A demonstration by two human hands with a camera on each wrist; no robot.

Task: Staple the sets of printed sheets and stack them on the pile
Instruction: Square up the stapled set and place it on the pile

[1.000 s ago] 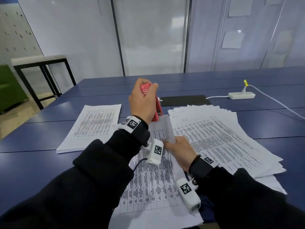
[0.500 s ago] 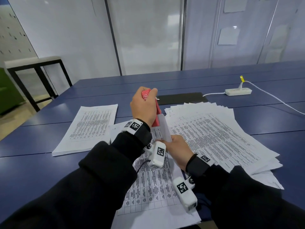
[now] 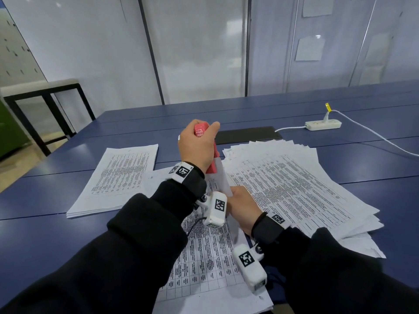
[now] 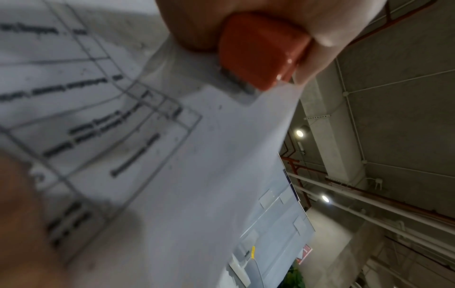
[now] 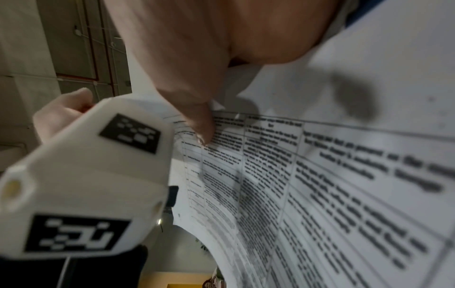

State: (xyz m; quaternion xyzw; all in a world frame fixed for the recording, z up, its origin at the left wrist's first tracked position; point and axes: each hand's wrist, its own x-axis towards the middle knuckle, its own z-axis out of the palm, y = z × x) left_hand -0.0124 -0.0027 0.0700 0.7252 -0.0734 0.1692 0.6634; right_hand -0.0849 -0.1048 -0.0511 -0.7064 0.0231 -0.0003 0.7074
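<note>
The left hand (image 3: 199, 146) grips the red stapler (image 4: 263, 56), clamped on the lifted corner of the sheet set (image 3: 223, 180); right-hand fingers (image 5: 202, 124) pinch that set. A firm, square squeeze seems best, sheets aligned.

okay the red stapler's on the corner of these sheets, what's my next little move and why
Probably squeeze the stapler shut with your left hand. The lifted corner of the set of sheets sits in its mouth, and your right hand holds that set steady.
</note>
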